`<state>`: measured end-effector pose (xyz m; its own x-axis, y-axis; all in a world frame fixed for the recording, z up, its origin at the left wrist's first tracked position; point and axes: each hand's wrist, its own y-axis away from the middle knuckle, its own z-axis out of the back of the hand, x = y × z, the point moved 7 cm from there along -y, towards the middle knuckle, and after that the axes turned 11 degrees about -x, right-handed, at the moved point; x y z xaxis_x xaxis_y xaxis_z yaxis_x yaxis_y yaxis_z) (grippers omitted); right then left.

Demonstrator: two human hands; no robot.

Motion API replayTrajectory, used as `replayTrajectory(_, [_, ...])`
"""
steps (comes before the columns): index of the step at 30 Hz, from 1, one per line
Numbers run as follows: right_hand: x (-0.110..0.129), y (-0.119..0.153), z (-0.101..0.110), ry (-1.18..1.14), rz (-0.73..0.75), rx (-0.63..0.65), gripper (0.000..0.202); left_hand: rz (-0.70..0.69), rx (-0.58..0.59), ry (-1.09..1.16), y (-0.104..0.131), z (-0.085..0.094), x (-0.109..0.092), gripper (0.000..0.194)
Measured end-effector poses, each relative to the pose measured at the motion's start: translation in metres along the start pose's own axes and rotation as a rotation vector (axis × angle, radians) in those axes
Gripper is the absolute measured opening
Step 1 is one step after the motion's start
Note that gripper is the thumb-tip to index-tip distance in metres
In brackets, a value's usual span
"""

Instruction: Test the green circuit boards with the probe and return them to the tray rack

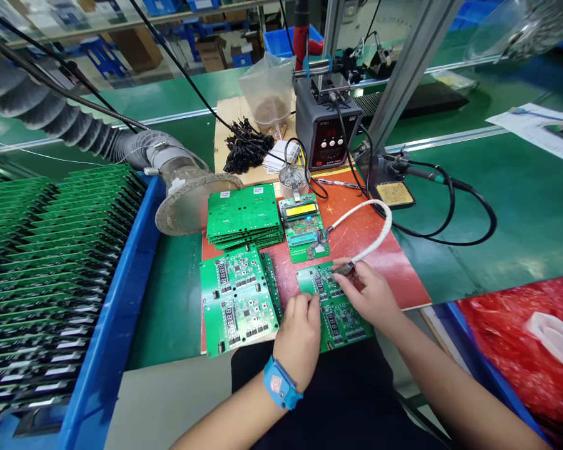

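Observation:
A green circuit board (344, 319) with black digit displays lies on the red mat in front of me. My right hand (368, 294) is closed around a small programming probe (343, 269) at the end of a white sleeved cable (380, 234), its tip at the board's upper part. My left hand (301, 322) has its fingers curled at the board's left edge, gripping it; a blue strap circles that wrist. That cable runs to a programmer board (304, 228) with a lit yellow screen and a teal socket. Left of my hands lie similar boards (237, 300), overlapping.
Behind them sits a stack of green boards (244, 215) beside a fume extraction hood (192, 194). A blue crate (117, 312) of upright boards stands left. Farther back are a soldering station (328, 128), black parts (246, 147) and an iron stand (394, 181). Red plastic bags (511, 337) lie right.

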<state>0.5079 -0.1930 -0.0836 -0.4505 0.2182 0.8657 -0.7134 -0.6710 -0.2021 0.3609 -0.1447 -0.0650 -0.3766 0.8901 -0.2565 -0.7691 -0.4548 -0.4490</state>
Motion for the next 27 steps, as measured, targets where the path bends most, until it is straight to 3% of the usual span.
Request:
replayTrajectory(11, [-0.003, 0.0, -0.001, -0.007, -0.019, 0.005, 0.02, -0.025, -0.014, 0.097, 0.005, 0.01, -0.004, 0.029])
replayTrajectory(16, [-0.002, 0.001, -0.001, 0.007, -0.015, -0.002, 0.019, -0.179, -0.042, 0.332, 0.018, 0.022, -0.011, 0.018])
replayTrajectory(27, [-0.003, 0.001, 0.0, 0.01, -0.017, 0.0, 0.019, -0.307, -0.113, 0.446, 0.019, 0.022, -0.008, 0.01])
